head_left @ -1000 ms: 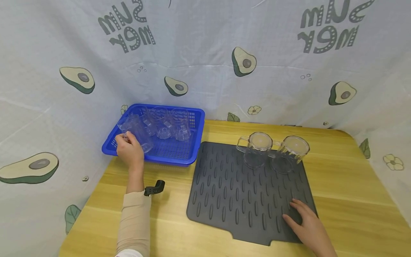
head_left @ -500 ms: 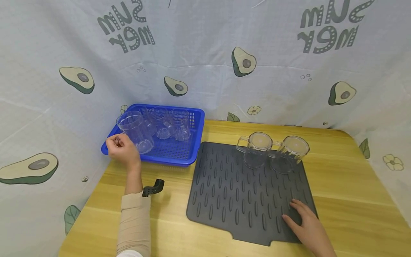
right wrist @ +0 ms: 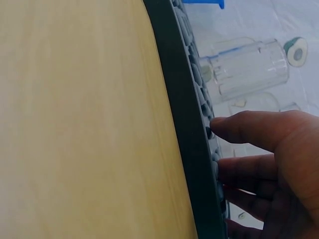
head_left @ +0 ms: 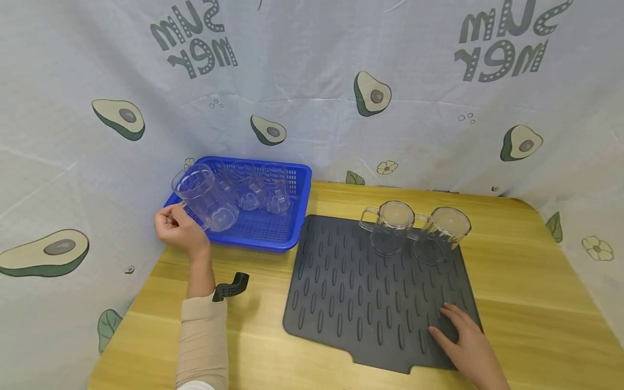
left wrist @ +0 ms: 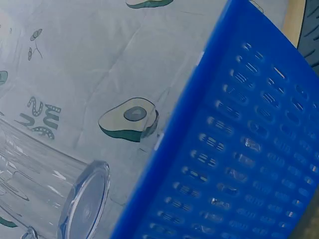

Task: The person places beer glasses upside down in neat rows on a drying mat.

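With left hand (head_left: 181,231) clamped on the mug (head_left: 208,199) and right hand (head_left: 467,340) relaxed on the mat (head_left: 358,281), holds it over the basket (head_left: 253,244), more mouth-up than a second ago, seemingly lifting clear.

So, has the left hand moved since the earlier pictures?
Yes: the left hand moved left and now covers the near left corner of the blue basket.

Mug (head_left: 207,200) shiny glass, bskt (head_left: 253,242) smooth plstc, mat (head_left: 351,295) matt w/ ridges.
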The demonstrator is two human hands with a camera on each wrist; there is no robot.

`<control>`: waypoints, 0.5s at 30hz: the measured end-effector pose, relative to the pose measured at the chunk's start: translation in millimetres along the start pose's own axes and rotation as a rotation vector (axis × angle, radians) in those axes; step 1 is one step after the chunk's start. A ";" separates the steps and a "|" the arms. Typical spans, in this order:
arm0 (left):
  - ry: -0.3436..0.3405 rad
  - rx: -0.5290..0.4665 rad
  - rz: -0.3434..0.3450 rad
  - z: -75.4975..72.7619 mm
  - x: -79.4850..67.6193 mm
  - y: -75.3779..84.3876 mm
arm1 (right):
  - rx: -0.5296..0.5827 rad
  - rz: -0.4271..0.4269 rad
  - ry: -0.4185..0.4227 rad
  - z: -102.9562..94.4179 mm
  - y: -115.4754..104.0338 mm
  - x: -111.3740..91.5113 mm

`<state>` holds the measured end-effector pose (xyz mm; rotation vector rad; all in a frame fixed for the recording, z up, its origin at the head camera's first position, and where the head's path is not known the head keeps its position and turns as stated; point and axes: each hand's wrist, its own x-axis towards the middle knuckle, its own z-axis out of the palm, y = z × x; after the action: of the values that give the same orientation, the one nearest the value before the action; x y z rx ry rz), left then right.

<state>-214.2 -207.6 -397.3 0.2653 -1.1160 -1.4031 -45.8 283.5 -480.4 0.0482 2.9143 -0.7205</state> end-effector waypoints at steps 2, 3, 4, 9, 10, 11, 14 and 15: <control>-0.006 -0.050 -0.008 1.2 -0.1 4.7 | -0.002 0.002 0.001 0.4 0.3 -0.2; -0.009 -0.070 -0.013 2.0 -0.4 7.1 | -0.003 0.003 0.002 0.6 0.4 -0.2; -0.015 -0.095 -0.024 2.7 -0.7 9.5 | -0.003 0.004 0.002 0.8 0.5 -0.3; -0.049 -0.205 -0.066 6.6 -2.6 21.1 | -0.001 0.010 0.002 1.2 0.5 -0.3; -0.055 -0.223 -0.071 7.4 -2.9 23.5 | 0.000 0.011 0.000 1.2 0.5 -0.3; -0.062 -0.237 -0.073 8.1 -3.2 25.8 | 0.001 0.012 -0.001 1.2 0.6 -0.2; -0.082 -0.287 -0.079 10.3 -4.8 32.6 | 0.001 0.011 -0.001 1.3 0.9 0.3; -0.089 -0.303 -0.080 11.1 -5.6 35.0 | 0.001 0.009 0.002 1.4 1.1 0.4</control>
<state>-198.8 -189.8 -368.7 0.0303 -0.9566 -1.6461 -45.9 283.9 -482.3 0.0618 2.9135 -0.7203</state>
